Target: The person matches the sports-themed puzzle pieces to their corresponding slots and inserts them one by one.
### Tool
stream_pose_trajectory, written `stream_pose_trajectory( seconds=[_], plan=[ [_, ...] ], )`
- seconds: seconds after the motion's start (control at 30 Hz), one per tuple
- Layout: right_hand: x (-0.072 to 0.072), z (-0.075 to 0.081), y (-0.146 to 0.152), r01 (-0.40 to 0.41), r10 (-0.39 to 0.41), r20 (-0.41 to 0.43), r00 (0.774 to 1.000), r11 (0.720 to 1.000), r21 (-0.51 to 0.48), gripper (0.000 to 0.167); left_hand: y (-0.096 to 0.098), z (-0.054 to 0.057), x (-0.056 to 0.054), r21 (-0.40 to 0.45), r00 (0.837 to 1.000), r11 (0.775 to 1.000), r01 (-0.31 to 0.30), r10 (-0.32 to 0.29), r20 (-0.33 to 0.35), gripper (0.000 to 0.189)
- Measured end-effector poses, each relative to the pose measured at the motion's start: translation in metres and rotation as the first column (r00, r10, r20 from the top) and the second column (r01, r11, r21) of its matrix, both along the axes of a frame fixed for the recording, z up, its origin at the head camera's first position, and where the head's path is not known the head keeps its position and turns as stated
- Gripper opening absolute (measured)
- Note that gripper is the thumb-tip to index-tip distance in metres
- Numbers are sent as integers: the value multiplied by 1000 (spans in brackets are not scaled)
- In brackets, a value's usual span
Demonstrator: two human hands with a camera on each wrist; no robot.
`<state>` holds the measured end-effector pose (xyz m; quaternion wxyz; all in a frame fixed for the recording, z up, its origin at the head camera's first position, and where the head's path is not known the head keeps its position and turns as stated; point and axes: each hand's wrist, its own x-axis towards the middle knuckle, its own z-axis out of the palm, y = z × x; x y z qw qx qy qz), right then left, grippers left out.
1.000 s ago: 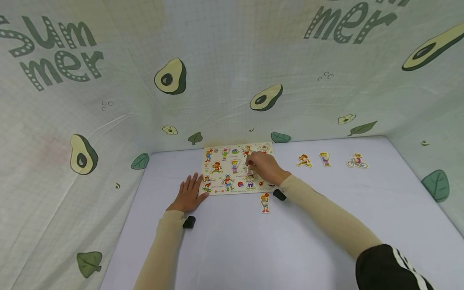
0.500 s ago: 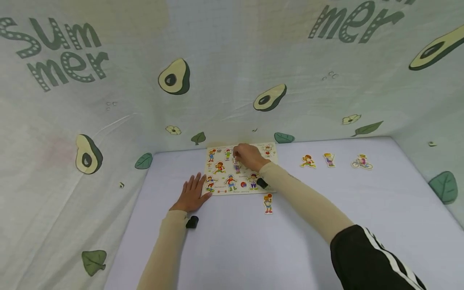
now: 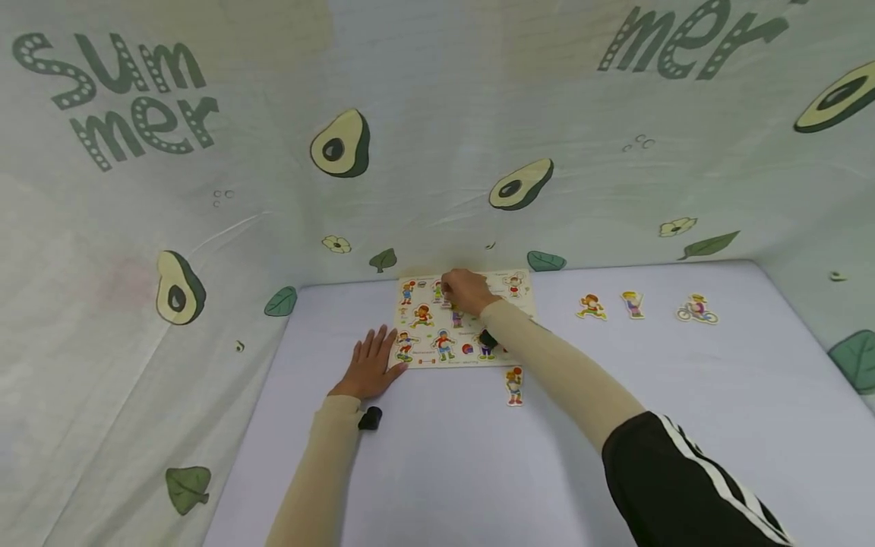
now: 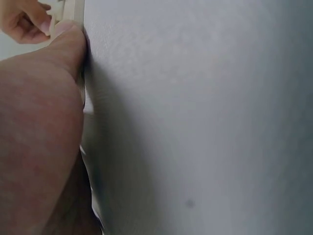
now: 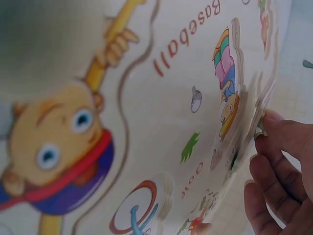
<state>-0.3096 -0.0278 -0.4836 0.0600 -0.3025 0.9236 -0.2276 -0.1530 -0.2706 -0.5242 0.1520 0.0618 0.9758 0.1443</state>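
My left hand [image 3: 368,366] lies flat with fingers spread at the left edge of a wooden picture puzzle board [image 3: 523,308], its thumb at the near left corner. Over the board's upper part, my right hand [image 3: 467,292] pinches a thin wooden puzzle piece [image 5: 257,119] between thumb and index finger. That piece is seen nearly edge-on in the right wrist view, so its picture is hidden. A baseball figure piece [image 5: 73,132] looms close to the camera there. Just below the board lies a loose basketball figure piece [image 3: 514,387].
Right of the board, a running figure piece [image 3: 591,307], a figure with a bat [image 3: 633,305] and a cyclist piece [image 3: 697,309] lie on the white table [image 3: 437,471]. A cloth wall [image 3: 424,190] printed with avocados rises behind the table.
My right hand has moved left and slightly away from me, from the board's right half to its upper middle. My left hand stays at the board's edge. The head view has shifted slightly.
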Motion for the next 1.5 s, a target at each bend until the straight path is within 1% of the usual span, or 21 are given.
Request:
stream_pose_trajectory(
  seconds=[0.17,0.23,0.37,0.47,0.63,0.77,0.9,1.13,1.33,1.5],
  plan=[
    [-6,0,-5,6,-6,-21,1000,1000,5,9,3,3,-2,-11,1000,1000,-2,2,1,83],
    [-7,-1,-6,11,-10,-24,1000,1000,12,10,4,4,-2,-1,1000,1000,-4,4,-2,83],
    [-10,-2,-9,26,-25,-35,999,999,39,12,5,2,-3,-5,1000,1000,8,-8,-3,83],
    [-10,-1,-10,34,-31,-59,998,999,43,12,4,0,-3,-3,1000,1000,20,-20,-12,83],
    [-8,3,-14,33,-30,-110,994,999,23,14,2,-2,-4,19,999,1000,24,-23,-32,82],
    [-8,3,-17,45,-41,-131,991,999,27,13,3,-2,-4,5,1000,1000,19,-19,-17,83],
    [-8,0,-22,63,-56,-142,988,997,44,11,5,-2,-3,0,1000,1000,9,-9,2,83],
    [-7,-1,-26,72,-63,-130,990,996,62,12,6,-1,-1,6,1000,1000,5,-4,-7,83],
    [-4,1,-27,48,-36,-162,986,996,70,9,3,-2,-1,-1,1000,1000,4,-4,-16,82],
    [-2,3,-25,6,27,-246,969,992,129,14,-2,-5,-1,-8,1000,1000,-2,2,-16,83]
  ],
)
